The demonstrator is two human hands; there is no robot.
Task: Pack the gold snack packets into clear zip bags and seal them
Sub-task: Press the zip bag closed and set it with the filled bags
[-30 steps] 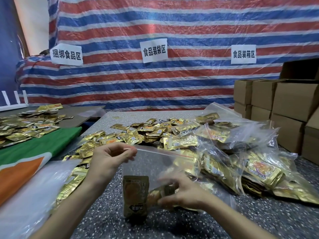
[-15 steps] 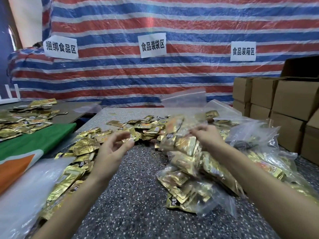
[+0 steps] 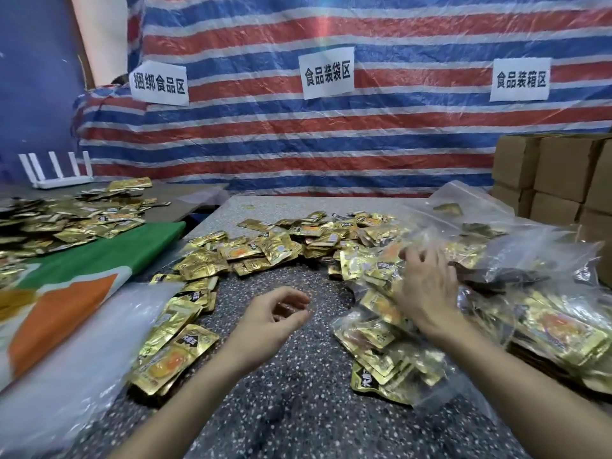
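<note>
Where the speckled table (image 3: 298, 412) is nearest, the L hand (image 3: 275, 321) hovers over it, fingers loosely curled, gripping nothing. Just L of it lie loose gold packets (image 3: 172, 352), w/ a stack of empty clear bags (image 3: 66, 346) beside them. To the R, a filled zip bag (image 3: 381, 359) lies on the table. The R hand (image 3: 427, 293) rests palm-down on its upper end; fingertips are blurred in the plastic, so can't tell if they pinch it. More filled bags (image 3: 556, 329) are heaped further R. Behind, a packet heap (image 3: 281, 246) spreads across the table's middle. Far L is a green-orange cloth (image 3: 86, 260). At the back are cardboard boxes (image 3: 556, 167) and a striped tarp (image 3: 298, 144).
</note>
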